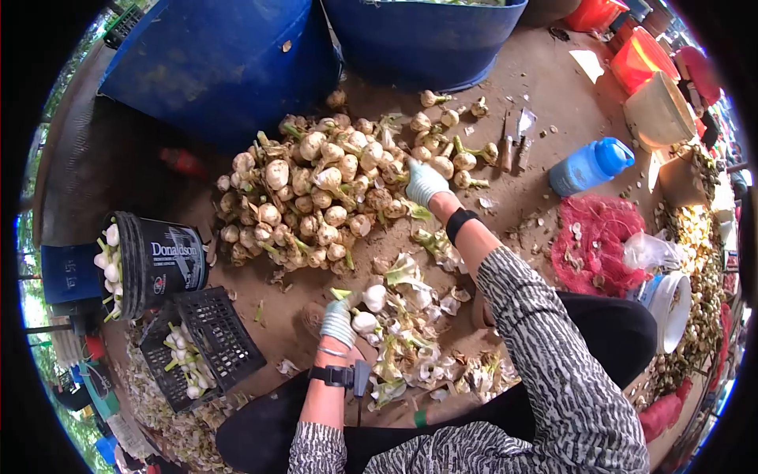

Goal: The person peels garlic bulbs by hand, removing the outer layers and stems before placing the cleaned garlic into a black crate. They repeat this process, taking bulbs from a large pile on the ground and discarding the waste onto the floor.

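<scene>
My left hand (338, 322), in a pale knitted glove, is closed around the green stems of cleaned garlic bulbs. Two white garlic bulbs (374, 298) stick out to its right, above a heap of garlic peelings (410, 340). My right hand (426, 183), gloved the same way, reaches to the right edge of a large pile of untrimmed garlic (304, 193). Its fingertips are right among the dirty bulbs and are partly hidden, so I cannot tell whether they grip one. Several loose bulbs (442, 166) lie just beside it.
Two blue tubs (229, 63) stand behind the pile. At left are a black bucket (170, 257) and a black crate (217, 336), both with cleaned garlic. Knives (507, 150), a blue bottle (588, 167), a red net bag (596, 245) and a white bucket (673, 312) are at right.
</scene>
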Tool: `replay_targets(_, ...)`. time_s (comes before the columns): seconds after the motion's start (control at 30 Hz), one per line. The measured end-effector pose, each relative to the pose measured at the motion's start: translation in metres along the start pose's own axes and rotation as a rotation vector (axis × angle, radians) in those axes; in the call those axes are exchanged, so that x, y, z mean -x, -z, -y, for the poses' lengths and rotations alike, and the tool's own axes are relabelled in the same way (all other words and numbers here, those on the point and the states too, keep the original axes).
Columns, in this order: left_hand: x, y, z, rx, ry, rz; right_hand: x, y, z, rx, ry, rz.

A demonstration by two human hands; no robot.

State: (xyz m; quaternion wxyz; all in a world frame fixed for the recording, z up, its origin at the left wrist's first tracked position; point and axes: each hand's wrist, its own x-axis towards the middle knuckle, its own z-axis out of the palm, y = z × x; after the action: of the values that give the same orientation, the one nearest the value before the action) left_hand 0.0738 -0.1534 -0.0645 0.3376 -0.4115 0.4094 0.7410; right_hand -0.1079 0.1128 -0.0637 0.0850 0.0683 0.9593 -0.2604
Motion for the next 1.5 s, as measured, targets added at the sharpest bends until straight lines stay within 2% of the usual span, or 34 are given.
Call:
replay_targets(0.03,-0.008,0.006,0.006,0.0,0.007,-0.022,-0.012,-0.021,-0.013,-0.027,0.031,0.079)
replay_targets(0.1,0.006,-0.003,-0.001,-0.037,-0.071,-0.051,-0.012,-0.039,-0.02,-0.146,0.021,-0.125)
replay_targets(0.17,0.055,-0.042,-0.047,-0.086,-0.234,-0.075,-0.01,-0.044,-0.026,-0.086,0.005,-0.173)
replay_targets(0.2,0.052,-0.036,-0.081,-0.11,-0.269,-0.018,-0.005,-0.045,-0.034,-0.142,0.012,-0.188)
replay_targets(0.23,0.081,-0.066,-0.13,-0.205,-0.486,-0.037,0.011,-0.033,-0.033,-0.273,0.006,-0.23)
replay_targets(0.27,0.118,-0.108,-0.182,0.074,-0.409,0.016,0.02,-0.043,-0.046,-0.368,-0.035,-0.282)
replay_targets(0.3,0.133,-0.12,-0.236,-0.04,-0.573,0.032,0.041,-0.024,-0.036,-0.413,0.0,-0.344)
replay_targets(0.33,0.128,-0.093,-0.323,-0.037,-0.674,0.139,0.051,-0.027,-0.044,-0.349,-0.026,-0.277)
replay_targets(0.37,0.171,-0.132,-0.353,-0.214,-1.101,0.002,0.061,-0.024,-0.041,-0.371,-0.021,-0.259)
replay_targets(0.4,0.201,-0.162,-0.389,-0.328,-1.222,0.149,0.074,-0.02,-0.038,-0.39,-0.019,-0.236)
replay_targets(0.43,0.22,-0.156,-0.457,-0.582,-1.293,0.292,0.087,-0.016,-0.031,-0.506,-0.039,-0.221)
replay_targets(0.47,0.241,-0.185,-0.465,-0.109,-1.383,0.276,0.098,-0.014,-0.027,-0.621,-0.055,-0.205)
replay_targets(0.5,0.268,-0.221,-0.433,0.162,-1.385,0.069,0.105,-0.022,-0.031,-0.45,0.03,-0.296)
replay_targets(0.53,0.263,-0.225,-0.42,0.16,-1.373,0.065,0.113,-0.016,-0.029,-0.446,0.019,-0.289)
replay_targets(0.6,0.229,-0.216,-0.393,-0.202,-1.518,-0.136,0.131,0.004,-0.014,-0.774,-0.128,-0.053)
replay_targets(0.63,0.179,-0.191,-0.379,-0.919,-1.889,-0.206,0.133,0.005,-0.016,-0.838,-0.101,-0.007)
replay_targets(0.67,0.135,-0.166,-0.361,-1.712,-2.13,-0.241,0.134,0.004,-0.018,-0.901,-0.077,0.04)
replay_targets(0.7,0.135,-0.175,-0.267,-1.442,-1.677,-0.145,0.138,0.017,-0.011,-0.934,-0.11,0.124)
replay_targets(0.73,0.153,-0.179,-0.199,-1.659,-1.212,-0.06,0.14,0.034,-0.002,-0.966,-0.135,0.204)
replay_targets(0.77,0.111,-0.14,-0.152,-1.43,-1.047,0.187,0.139,0.038,-0.001,-1.048,-0.104,0.213)
replay_targets(0.8,0.08,-0.115,-0.118,-1.537,-0.931,0.221,0.143,0.042,0.002,-1.13,-0.071,0.223)
replay_targets(0.87,0.085,-0.108,-0.066,-1.338,-0.842,0.241,0.158,0.067,0.026,-1.209,0.027,0.225)
replay_targets(0.93,0.074,-0.098,-0.047,-0.86,-0.707,0.294,0.168,0.068,0.031,-1.234,-0.021,0.25)
replay_targets(1.0,0.077,-0.094,-0.034,-0.708,-0.769,0.249,0.181,0.068,0.04,-1.662,-0.21,0.286)
replay_targets(1.07,0.082,-0.092,-0.027,-1.019,-0.983,0.112,0.191,0.059,0.044,-1.575,-0.238,0.226)
replay_targets(1.1,0.087,-0.088,-0.022,-1.019,-0.98,0.114,0.197,0.062,0.044,-1.595,-0.186,0.294)
replay_targets(1.2,0.118,-0.084,-0.014,-0.598,-0.676,0.341,0.2,0.06,0.045,-1.407,-0.071,0.311)
replay_targets(1.23,0.126,-0.083,-0.011,-0.594,-0.676,0.343,0.202,0.058,0.044,-1.403,-0.072,0.311)
replay_targets(1.33,0.136,-0.081,-0.003,-0.368,-0.542,0.364,0.205,0.046,0.042,-1.135,0.227,0.247)
replay_targets(1.37,0.134,-0.08,0.0,-0.423,-0.685,0.339,0.227,0.068,0.065,-1.355,-0.045,0.329)
replay_targets(1.4,0.131,-0.078,0.005,-0.479,-0.822,0.312,0.234,0.061,0.079,-1.287,-0.039,0.281)
replay_targets(1.43,0.151,-0.082,0.004,-0.388,-0.617,0.343,0.241,0.064,0.081,-1.244,0.0,0.235)
replay_targets(1.47,0.152,-0.08,0.011,-0.379,-0.616,0.346,0.247,0.067,0.082,-1.201,0.039,0.192)
replay_targets(1.5,0.151,-0.078,0.019,-0.592,-0.811,0.267,0.25,0.063,0.079,-1.194,0.011,0.241)
